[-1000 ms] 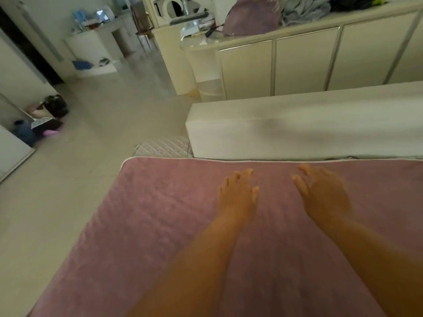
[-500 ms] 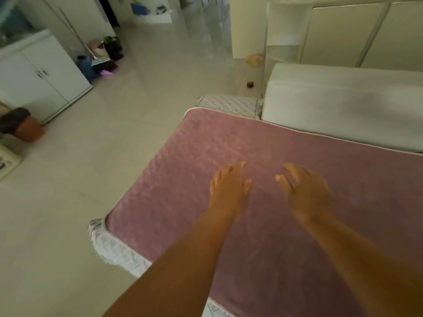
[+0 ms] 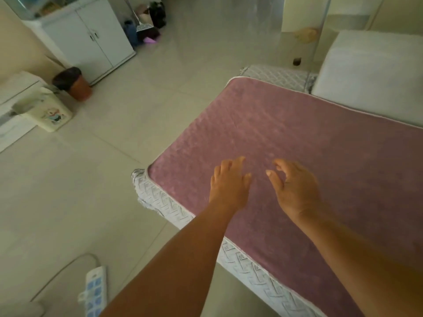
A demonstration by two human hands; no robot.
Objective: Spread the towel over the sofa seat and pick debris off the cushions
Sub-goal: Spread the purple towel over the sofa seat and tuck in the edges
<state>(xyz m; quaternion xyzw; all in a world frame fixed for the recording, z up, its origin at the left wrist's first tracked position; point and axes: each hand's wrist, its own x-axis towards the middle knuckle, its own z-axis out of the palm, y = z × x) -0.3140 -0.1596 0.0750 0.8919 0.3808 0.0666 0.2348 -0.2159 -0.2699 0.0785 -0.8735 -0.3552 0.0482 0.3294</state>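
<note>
On the far left, a cream bin (image 3: 49,114) with a cartoon picture stands on the floor (image 3: 142,92), and a brown bin (image 3: 74,83) with a dark bag stands just behind it. A white cupboard (image 3: 91,40) is farther back, with a broom (image 3: 143,26) beside it. Near the left, a white power strip (image 3: 93,289) lies on the tiles. The pink towel (image 3: 309,133) lies flat over the sofa seat (image 3: 164,202), whose gray patterned cover shows along the near edge. The left hand (image 3: 229,186) is over the towel near its left corner, fingers loose and a little bent, holding nothing. Just beside it, the right hand (image 3: 295,186) is over the towel too, fingers relaxed and curved, holding nothing. I cannot tell if they touch the cloth. A pale back cushion (image 3: 370,74) sits at the far right.
</note>
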